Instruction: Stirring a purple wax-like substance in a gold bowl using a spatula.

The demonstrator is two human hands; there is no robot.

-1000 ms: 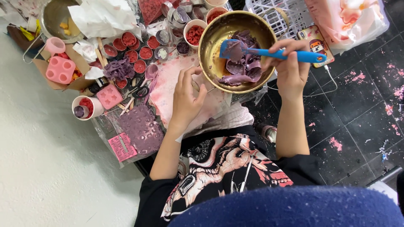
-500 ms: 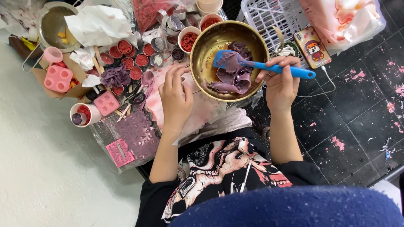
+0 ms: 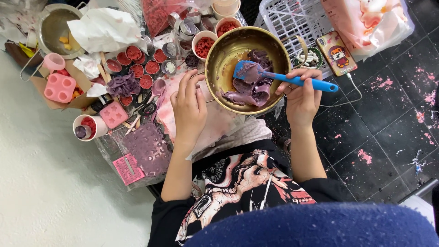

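Purple paste sits in the brass bowl; my right hand grips the blue spatula, scraping. Left hand open, probably steadying the rim. Next: gather paste.

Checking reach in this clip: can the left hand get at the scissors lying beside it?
Probably yes: the left hand rests right beside the scissors, which lie uncovered on top of the clutter.

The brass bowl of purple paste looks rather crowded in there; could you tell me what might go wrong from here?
The brass bowl sits among small filled cups, so a push from the spatula in the right hand could tip them. The left hand only rests beside the rim, so the bowl may slide. Paste could reach the phone.
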